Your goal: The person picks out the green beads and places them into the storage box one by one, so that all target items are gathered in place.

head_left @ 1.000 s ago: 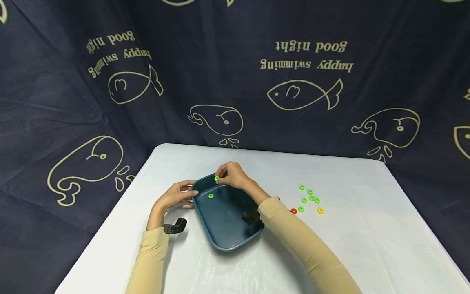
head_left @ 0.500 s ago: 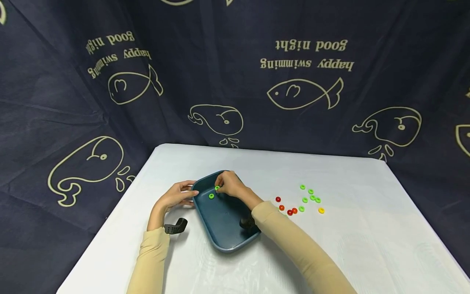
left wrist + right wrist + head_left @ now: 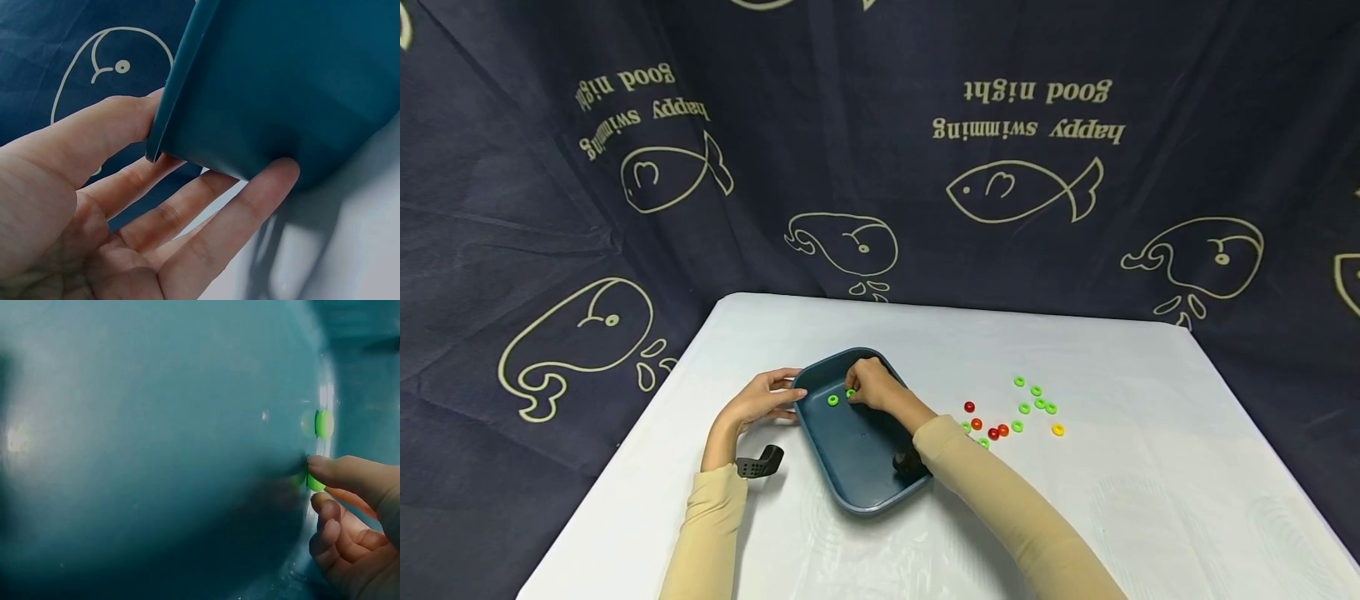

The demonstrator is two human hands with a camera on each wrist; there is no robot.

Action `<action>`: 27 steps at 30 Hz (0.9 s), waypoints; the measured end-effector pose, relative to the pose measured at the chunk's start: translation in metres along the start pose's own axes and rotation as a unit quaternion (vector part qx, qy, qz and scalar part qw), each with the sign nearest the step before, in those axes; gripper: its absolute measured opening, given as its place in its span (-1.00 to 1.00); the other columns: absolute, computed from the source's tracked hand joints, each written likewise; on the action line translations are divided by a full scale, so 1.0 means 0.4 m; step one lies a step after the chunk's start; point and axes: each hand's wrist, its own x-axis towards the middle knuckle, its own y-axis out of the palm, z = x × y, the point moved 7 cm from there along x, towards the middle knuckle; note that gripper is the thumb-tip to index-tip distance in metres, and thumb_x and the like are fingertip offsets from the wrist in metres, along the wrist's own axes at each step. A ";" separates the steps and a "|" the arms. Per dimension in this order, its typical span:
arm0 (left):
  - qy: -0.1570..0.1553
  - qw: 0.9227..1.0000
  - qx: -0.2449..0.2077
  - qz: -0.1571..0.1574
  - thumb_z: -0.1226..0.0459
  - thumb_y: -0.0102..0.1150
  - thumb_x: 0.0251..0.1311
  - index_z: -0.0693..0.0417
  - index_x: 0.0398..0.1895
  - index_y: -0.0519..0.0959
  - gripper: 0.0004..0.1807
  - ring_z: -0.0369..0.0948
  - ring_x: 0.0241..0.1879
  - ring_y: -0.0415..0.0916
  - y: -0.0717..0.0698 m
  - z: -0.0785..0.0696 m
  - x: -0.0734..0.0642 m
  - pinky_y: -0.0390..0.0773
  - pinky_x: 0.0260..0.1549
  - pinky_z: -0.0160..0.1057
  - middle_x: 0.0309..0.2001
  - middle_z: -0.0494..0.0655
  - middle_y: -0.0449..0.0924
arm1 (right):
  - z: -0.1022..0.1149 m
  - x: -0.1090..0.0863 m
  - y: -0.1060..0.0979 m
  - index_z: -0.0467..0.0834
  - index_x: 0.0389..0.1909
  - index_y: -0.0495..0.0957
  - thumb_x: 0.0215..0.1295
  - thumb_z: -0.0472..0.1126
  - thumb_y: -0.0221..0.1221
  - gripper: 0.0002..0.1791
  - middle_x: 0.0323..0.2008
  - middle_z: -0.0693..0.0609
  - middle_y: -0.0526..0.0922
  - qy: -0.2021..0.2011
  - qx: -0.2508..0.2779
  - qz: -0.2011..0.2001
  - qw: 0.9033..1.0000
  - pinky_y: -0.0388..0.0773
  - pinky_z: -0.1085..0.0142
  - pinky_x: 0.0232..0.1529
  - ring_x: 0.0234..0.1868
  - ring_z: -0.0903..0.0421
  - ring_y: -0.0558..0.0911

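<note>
A dark blue-green plastic tray point(image 3: 853, 462) lies on the table, its far left corner in my left hand point(image 3: 763, 398). In the left wrist view the thumb is over the tray's rim point(image 3: 181, 75), and the fingers lie against the outer wall. My right hand point(image 3: 874, 387) is down inside the tray near its far end, pinching a small green ring point(image 3: 317, 483) between thumb and fingers at the floor. Beside it, a second green ring point(image 3: 832, 401) lies on the tray floor, apart from the fingers.
Right of the tray, several green rings point(image 3: 1040, 403) are scattered on the white table point(image 3: 1120, 483), along with a yellow ring point(image 3: 1057, 430), red rings point(image 3: 969, 407) and orange rings point(image 3: 1003, 430). A dark curtain point(image 3: 880, 150) hangs behind the table.
My right hand has lowered the green ring from above the tray's far rim to its floor, beside the other green ring. My left hand has kept its hold on the tray.
</note>
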 end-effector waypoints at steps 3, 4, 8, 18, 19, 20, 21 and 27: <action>0.000 1.000 -0.002 0.000 0.27 0.15 0.24 0.33 0.37 0.13 -0.31 0.09 -0.10 0.60 0.000 0.001 0.002 0.69 -0.14 -0.04 0.17 0.39 0.27 | 0.000 -0.001 -0.001 -0.23 -0.27 0.68 0.02 -0.33 0.36 -0.80 -0.28 -0.08 0.69 -0.004 -0.006 0.000 1.000 0.66 0.38 -0.26 -0.23 0.09 0.65; -0.001 1.000 -0.002 0.000 0.27 0.15 0.24 0.33 0.37 0.13 -0.31 0.09 -0.10 0.60 0.000 0.001 0.002 0.69 -0.14 -0.04 0.17 0.38 0.27 | 0.000 -0.002 -0.002 -0.24 -0.27 0.68 0.02 -0.33 0.36 -0.80 -0.28 -0.08 0.69 -0.004 -0.006 0.001 1.000 0.66 0.37 -0.25 -0.23 0.09 0.65; -0.007 1.000 -0.004 -0.005 0.27 0.16 0.23 0.30 0.36 0.15 -0.32 0.06 -0.11 0.61 0.001 0.001 0.002 0.69 -0.15 -0.06 0.15 0.36 0.30 | 0.001 -0.004 -0.007 -0.24 -0.26 0.68 0.04 -0.32 0.36 -0.79 -0.25 -0.09 0.69 -0.010 -0.003 -0.003 1.000 0.67 0.35 -0.22 -0.20 0.07 0.65; -0.008 1.000 -0.002 -0.007 0.27 0.16 0.23 0.28 0.37 0.16 -0.32 0.05 -0.11 0.60 0.003 0.003 0.002 0.69 -0.14 -0.05 0.11 0.30 0.35 | 0.027 -0.021 -0.043 -0.28 -0.26 0.67 0.04 -0.32 0.36 -0.79 -0.25 -0.11 0.71 -0.061 0.024 -0.032 0.997 0.67 0.36 -0.21 -0.18 0.02 0.67; -0.008 1.000 -0.003 -0.007 0.27 0.16 0.23 0.28 0.37 0.16 -0.32 0.05 -0.11 0.60 0.003 0.003 0.002 0.69 -0.14 -0.05 0.10 0.29 0.35 | 0.031 -0.023 -0.050 -0.29 -0.27 0.67 0.03 -0.33 0.36 -0.79 -0.26 -0.12 0.71 -0.067 0.028 -0.035 0.997 0.67 0.35 -0.21 -0.18 0.01 0.67; -0.008 1.000 -0.005 -0.007 0.28 0.16 0.23 0.28 0.36 0.16 -0.33 0.05 -0.11 0.60 0.003 0.002 0.002 0.69 -0.14 -0.05 0.10 0.29 0.36 | 0.033 -0.024 -0.057 -0.29 -0.27 0.67 0.03 -0.33 0.36 -0.79 -0.27 -0.12 0.72 -0.071 0.032 -0.038 0.996 0.67 0.34 -0.20 -0.19 0.01 0.67; -0.007 1.000 -0.005 -0.005 0.28 0.15 0.24 0.29 0.37 0.16 -0.33 0.05 -0.12 0.61 0.003 0.002 0.002 0.69 -0.14 -0.05 0.10 0.29 0.36 | 0.036 -0.024 -0.064 -0.30 -0.27 0.67 0.03 -0.34 0.35 -0.79 -0.27 -0.12 0.72 -0.074 0.037 -0.040 0.996 0.67 0.32 -0.19 -0.19 0.00 0.67; -0.004 1.000 -0.011 0.001 0.28 0.15 0.24 0.29 0.37 0.15 -0.33 -0.01 -0.14 0.61 0.004 -0.001 0.001 0.69 -0.14 -0.04 0.09 0.28 0.37 | 0.030 -0.027 -0.107 -0.28 -0.25 0.67 0.05 -0.32 0.34 -0.78 -0.26 -0.10 0.72 -0.068 0.054 -0.051 0.995 0.65 0.31 -0.14 -0.19 0.02 0.66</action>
